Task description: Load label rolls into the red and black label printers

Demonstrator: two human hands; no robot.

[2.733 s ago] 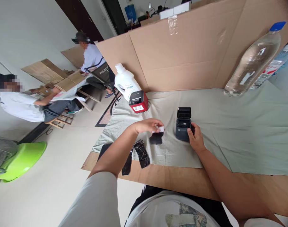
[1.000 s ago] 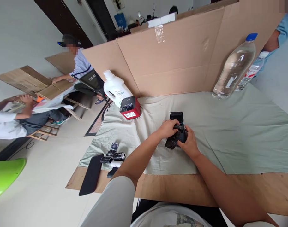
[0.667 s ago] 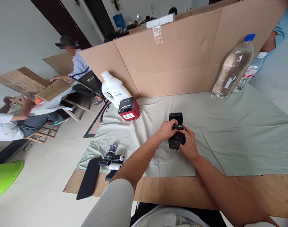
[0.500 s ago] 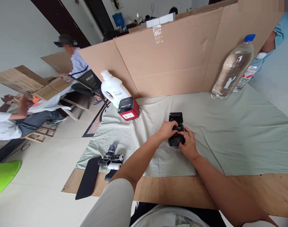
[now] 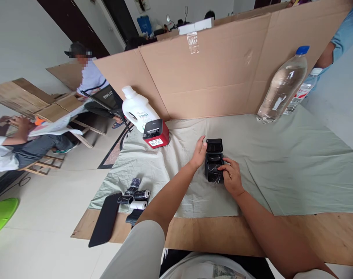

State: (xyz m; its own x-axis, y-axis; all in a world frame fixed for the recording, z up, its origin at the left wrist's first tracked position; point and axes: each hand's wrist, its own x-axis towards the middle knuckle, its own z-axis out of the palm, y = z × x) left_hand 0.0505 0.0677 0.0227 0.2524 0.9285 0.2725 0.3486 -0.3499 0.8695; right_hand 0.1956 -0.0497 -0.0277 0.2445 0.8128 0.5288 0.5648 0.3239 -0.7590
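Observation:
A small black printer lies on the pale green cloth with its lid flipped up at the far end. A shiny black wrapped roll sits in its open bay. My left hand is flat and open against the printer's left side, fingertips by the lid. My right hand grips the printer's near end, fingers pressing on the roll.
A red-and-black printer and a white jug stand at the back left. Two water bottles lean at the back right before a cardboard wall. Paper rolls and a flat black slab lie near left. People sit at the left.
My left hand carried a black wrapped roll from the cloth to the printer, both hands worked it in, and now the left hand has let go and opened beside the lid.

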